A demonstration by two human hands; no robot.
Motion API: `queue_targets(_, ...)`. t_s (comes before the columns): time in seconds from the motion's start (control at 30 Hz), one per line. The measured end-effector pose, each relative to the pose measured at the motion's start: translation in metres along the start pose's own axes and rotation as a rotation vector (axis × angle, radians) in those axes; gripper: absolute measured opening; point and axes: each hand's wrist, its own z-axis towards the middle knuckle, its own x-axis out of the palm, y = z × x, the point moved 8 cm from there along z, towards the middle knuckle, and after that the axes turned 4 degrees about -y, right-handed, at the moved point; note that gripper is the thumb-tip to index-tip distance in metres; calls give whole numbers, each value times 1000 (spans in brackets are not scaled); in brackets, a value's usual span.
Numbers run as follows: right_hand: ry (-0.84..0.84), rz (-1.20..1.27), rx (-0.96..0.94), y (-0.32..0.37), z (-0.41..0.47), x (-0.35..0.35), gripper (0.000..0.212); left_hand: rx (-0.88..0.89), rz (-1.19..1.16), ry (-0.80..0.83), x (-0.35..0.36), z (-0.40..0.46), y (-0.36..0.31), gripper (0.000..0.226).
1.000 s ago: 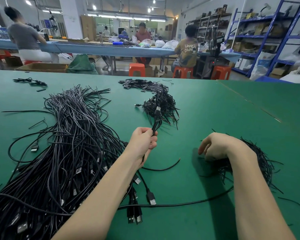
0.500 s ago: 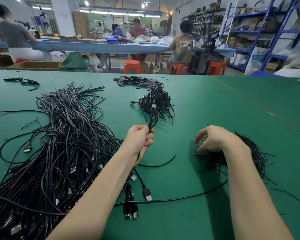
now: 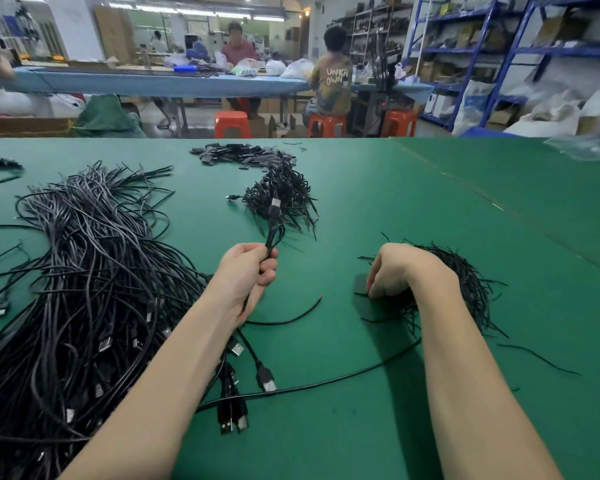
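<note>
Left grip (image 3: 248,278): clamped round a folded black cable (image 3: 272,233), held just above the tabletop (image 3: 378,209).
Right grip (image 3: 400,270): fingers curled down on the tie pile (image 3: 465,289); whether something is pinched cannot be told.
Cable heap (image 3: 84,271): laid at the left.

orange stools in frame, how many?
3 orange stools, all beyond the green table: left one empty, middle one with a person seated on it, right one empty. More may be hidden behind the tables.
</note>
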Motion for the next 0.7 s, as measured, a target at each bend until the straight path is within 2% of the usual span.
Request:
queue_targets(0.1, 3, -19, -42, 3, -1, 0, 18, -7, -1, 5, 0, 0, 2, 16)
queue_targets(0.17, -13, 58, -128, 10, -3, -7, 13, -14, -7, 7, 0, 0, 3, 16)
queue_targets(0.37, -103, 640, -305, 28, -20, -30, 0, -9, 22, 5, 0, 1, 4, 16)
queue_targets(0.53, -285, 924, -528, 77, -38, -50, 3, 41, 110, -17, -1, 1, 4, 12)
queue_targets(0.6, -374, 922, -590, 102, -42, -47, 5, 70, 135, -13, 0, 1, 3, 10)
queue_targets(0.7, -490, 768, -657, 128, -46, -34, 6, 151, 135, -7, 2, 2, -3, 11)
